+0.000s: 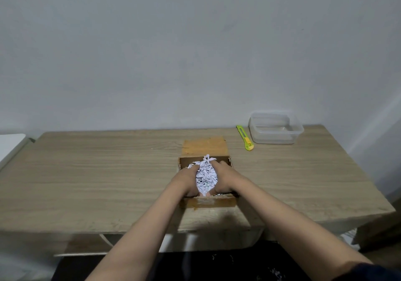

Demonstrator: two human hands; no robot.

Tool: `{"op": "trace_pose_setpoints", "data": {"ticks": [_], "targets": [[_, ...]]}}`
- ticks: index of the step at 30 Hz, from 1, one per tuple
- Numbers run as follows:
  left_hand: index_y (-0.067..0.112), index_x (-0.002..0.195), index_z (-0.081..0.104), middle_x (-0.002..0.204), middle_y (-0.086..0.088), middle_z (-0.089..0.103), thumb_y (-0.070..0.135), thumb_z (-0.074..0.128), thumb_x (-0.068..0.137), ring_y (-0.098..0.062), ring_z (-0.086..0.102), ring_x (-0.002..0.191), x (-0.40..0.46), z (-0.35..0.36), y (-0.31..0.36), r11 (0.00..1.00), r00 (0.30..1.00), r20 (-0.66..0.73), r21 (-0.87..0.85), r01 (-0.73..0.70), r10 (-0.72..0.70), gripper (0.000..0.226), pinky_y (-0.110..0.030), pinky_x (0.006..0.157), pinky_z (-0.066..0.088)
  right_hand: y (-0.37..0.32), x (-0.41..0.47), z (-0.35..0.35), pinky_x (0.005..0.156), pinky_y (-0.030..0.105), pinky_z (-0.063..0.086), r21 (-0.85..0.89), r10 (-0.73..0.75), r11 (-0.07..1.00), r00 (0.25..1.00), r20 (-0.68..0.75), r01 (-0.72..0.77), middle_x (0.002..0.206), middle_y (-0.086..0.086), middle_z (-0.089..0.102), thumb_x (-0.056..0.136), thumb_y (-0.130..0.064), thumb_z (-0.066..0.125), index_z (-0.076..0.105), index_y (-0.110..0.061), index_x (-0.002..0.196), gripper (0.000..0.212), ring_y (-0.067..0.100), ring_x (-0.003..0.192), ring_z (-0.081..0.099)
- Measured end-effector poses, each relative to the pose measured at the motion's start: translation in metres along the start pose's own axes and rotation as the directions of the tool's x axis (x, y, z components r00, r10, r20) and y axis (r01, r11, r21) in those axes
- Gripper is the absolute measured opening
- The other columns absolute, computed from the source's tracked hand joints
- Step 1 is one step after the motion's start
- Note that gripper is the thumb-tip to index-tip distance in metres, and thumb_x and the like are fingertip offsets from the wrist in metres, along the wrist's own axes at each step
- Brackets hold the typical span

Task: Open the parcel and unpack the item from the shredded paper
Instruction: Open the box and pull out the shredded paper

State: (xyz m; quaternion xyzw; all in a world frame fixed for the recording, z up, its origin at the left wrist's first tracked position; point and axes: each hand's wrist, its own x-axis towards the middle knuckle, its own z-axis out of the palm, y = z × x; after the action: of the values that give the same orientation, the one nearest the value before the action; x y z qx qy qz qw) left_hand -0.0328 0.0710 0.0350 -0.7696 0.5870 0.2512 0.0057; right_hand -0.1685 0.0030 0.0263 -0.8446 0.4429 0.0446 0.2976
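Note:
An open brown cardboard parcel (205, 147) sits mid-table with its far flap folded back flat. A heap of white shredded paper (206, 175) fills it. My left hand (186, 181) and my right hand (223, 178) are both inside the box, cupped around the two sides of the paper heap, with fingers curled into it. The fingertips are buried in the shreds. No item shows among the paper.
A yellow-green utility knife (245, 137) lies at the back right of the wooden table (86, 172), beside a clear plastic container (275, 127). A wall stands right behind the table. Some paper shreds lie on the dark floor below.

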Motion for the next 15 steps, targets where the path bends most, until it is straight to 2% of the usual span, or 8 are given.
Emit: {"op": "trace_pose_setpoints", "data": {"ticks": [5,10,12,15], "targets": [[0.018,0.145,0.025,0.132,-0.010,0.055,0.024,0.073,0.074,-0.028,0.049,0.123,0.000,0.001,-0.001,1.000,1.000,-0.024,0.010,-0.016,0.016,0.086,-0.030,0.096,0.042,0.006,-0.003,0.001,0.095,0.033,0.042,0.040,-0.026,0.999,0.999,-0.029,0.027,0.128,0.010,0.042,0.054,-0.037,0.087,0.031,-0.023,0.140,0.103,0.028,0.119,0.047],[0.018,0.144,0.031,0.134,-0.011,0.054,0.027,0.073,0.078,-0.027,0.051,0.121,-0.005,0.002,-0.007,0.991,0.996,-0.073,-0.121,-0.051,0.043,0.079,-0.028,0.094,0.040,0.005,-0.005,-0.007,0.099,0.033,0.038,0.073,-0.057,0.996,0.998,0.006,0.056,0.136,0.011,0.043,0.065,-0.036,0.082,0.030,-0.023,0.142,0.094,0.029,0.126,0.043],[0.018,0.145,0.031,0.138,-0.010,0.051,0.029,0.068,0.083,-0.026,0.050,0.124,-0.005,0.003,-0.010,0.982,0.996,-0.082,-0.179,-0.058,0.044,0.073,-0.027,0.097,0.039,0.006,-0.007,-0.014,0.108,0.035,0.035,0.125,-0.063,0.991,0.997,0.054,0.056,0.147,0.008,0.036,0.065,-0.037,0.082,0.025,-0.021,0.145,0.099,0.026,0.135,0.036],[0.018,0.145,0.032,0.142,-0.009,0.048,0.033,0.063,0.087,-0.023,0.048,0.127,-0.007,0.000,-0.011,0.963,0.997,-0.066,-0.262,-0.057,0.041,0.068,-0.027,0.102,0.037,0.007,-0.011,-0.021,0.114,0.031,0.026,0.151,-0.061,0.988,0.990,0.131,0.041,0.156,0.002,0.024,0.061,-0.033,0.086,0.016,-0.016,0.148,0.113,0.020,0.141,0.027]]}}
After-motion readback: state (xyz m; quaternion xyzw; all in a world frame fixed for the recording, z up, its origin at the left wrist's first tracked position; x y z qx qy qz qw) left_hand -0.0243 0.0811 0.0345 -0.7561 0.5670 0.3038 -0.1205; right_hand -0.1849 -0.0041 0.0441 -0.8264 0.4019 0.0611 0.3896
